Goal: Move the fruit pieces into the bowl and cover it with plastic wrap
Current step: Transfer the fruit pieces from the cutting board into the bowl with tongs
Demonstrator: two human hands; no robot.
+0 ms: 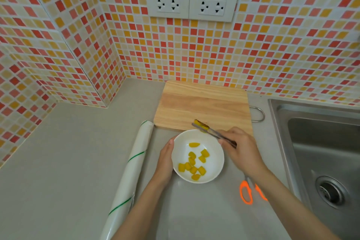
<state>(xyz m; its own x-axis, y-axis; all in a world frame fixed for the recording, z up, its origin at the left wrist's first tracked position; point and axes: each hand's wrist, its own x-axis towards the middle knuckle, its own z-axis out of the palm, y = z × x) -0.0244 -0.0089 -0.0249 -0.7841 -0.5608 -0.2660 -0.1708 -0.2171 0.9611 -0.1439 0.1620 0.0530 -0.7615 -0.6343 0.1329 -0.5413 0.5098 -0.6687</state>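
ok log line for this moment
left hand steadies bowl | right hand tongs grip fruit at rim | wrap roll untouched

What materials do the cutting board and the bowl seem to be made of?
Cutting board: pale wood, matte, with visible grain bands. Bowl: smooth white with a soft gloss, probably ceramic, though melamine or plastic cannot be excluded from its look.
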